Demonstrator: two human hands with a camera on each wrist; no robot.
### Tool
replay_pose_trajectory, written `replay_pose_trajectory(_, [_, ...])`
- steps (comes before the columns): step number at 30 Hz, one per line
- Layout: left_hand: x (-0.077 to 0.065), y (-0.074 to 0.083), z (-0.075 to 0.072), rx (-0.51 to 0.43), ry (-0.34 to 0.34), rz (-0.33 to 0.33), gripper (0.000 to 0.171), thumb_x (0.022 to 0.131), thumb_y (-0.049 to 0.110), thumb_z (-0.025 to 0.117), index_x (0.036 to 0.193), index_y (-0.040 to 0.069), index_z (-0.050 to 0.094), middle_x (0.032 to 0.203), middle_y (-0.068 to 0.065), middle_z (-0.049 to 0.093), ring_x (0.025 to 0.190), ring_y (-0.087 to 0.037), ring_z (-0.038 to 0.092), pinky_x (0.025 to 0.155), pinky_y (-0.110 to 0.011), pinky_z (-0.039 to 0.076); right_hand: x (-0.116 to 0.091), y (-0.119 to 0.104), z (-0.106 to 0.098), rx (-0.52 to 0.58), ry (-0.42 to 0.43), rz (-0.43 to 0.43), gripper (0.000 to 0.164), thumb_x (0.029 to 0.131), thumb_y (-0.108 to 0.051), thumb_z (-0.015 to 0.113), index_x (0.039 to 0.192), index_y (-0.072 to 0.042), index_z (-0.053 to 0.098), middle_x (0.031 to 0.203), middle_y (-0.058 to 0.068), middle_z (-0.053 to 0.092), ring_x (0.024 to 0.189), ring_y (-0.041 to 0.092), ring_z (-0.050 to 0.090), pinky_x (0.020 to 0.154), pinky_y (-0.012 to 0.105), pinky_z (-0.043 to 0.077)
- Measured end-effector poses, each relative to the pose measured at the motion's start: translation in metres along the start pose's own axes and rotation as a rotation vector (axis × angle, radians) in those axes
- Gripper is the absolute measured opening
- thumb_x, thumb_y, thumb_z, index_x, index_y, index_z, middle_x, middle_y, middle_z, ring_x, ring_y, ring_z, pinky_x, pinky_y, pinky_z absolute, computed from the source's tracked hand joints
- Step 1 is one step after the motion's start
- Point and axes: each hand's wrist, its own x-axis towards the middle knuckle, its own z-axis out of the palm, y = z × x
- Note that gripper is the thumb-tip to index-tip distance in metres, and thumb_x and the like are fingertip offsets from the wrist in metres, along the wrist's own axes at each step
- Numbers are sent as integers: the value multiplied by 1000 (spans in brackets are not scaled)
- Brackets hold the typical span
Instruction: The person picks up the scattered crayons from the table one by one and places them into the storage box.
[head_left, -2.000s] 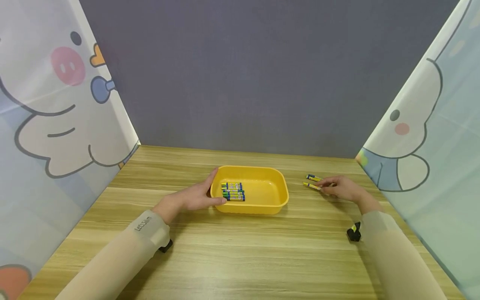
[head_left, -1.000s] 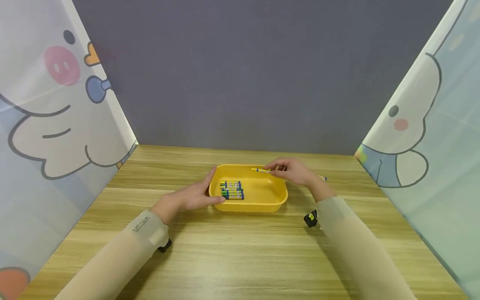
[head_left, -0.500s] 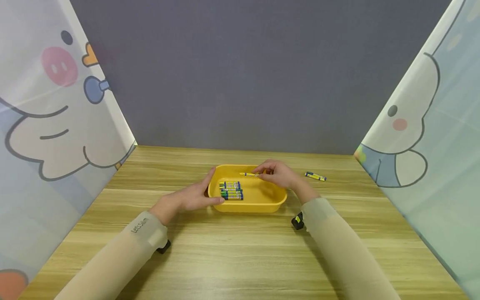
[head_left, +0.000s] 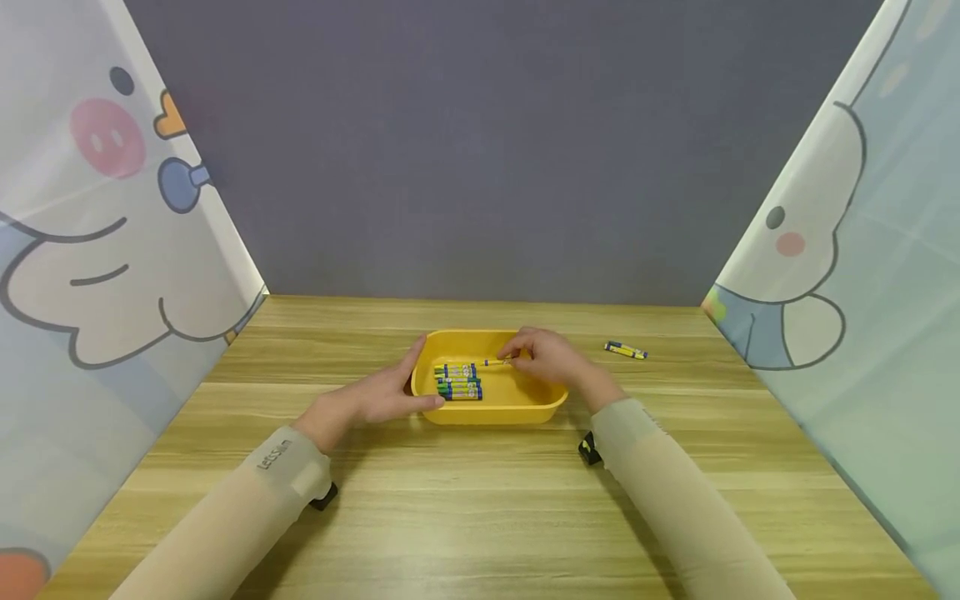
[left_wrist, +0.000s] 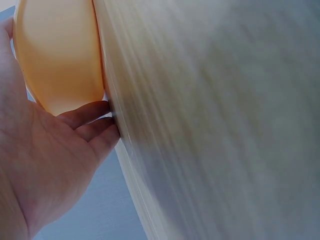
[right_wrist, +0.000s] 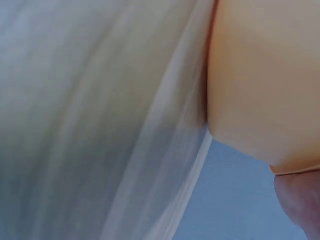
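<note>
In the head view my left hand (head_left: 378,396) holds the left end of a yellow plastic basket (head_left: 517,414), its thumb over the front rim. The left wrist view shows other fingers of that hand low against the basket's outer wall (left_wrist: 62,55), tips at the tabletop. Inside the basket my right hand (head_left: 551,358) pinches a thin crayon (head_left: 491,362) with a blue-and-yellow wrapper, tip pointing left. Several crayons (head_left: 460,390) lie side by side in the basket's left part, some with green tips. Only a bit of the right hand (right_wrist: 300,200) shows in the right wrist view.
Two crayons (head_left: 626,350) lie together on the wooden table (head_left: 465,508), right of the basket. A dark grey panel (head_left: 480,167) stands behind the table, with cartoon-printed sheets (head_left: 112,250) along both sides.
My right hand has picked up a crayon from the table at the right, carried it left over the basket and lowered it inside. The left hand stays on the basket.
</note>
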Motion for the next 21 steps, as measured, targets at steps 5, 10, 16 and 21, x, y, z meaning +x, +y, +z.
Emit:
replay_pose_trajectory(5, [1,-2,1,-10,5,13,127,97,76,66,176,21,-17,176,-29,33,149,-43,54,126,-61,40,0,-3,4,-95,1,-16,22,107,-12,70,123,-20,83,121,-1,76,104,20,68,100,45,57])
replay_pose_trajectory(10, [2,-3,1,-16,7,24,127,98,75,67,176,19,-17,174,-30,35,147,-40,56,127,-60,40,0,-5,7,-222,-13,-56,21,108,-18,70,124,-24,83,117,-2,79,104,20,74,101,45,59])
replay_pose_trajectory(16, [2,-2,2,-18,6,19,128,97,76,67,176,21,-17,176,-26,35,145,-37,57,126,-59,41,1,-10,8,-330,-30,-62,21,107,-19,72,123,-23,83,115,-1,80,103,20,75,96,45,61])
replay_pose_trajectory(21, [2,-1,3,-28,8,10,128,96,76,67,176,23,-17,176,-24,36,143,-34,59,125,-57,42,0,-12,9,-370,-42,-49,19,106,-19,73,122,-23,84,116,-1,81,104,20,76,96,45,61])
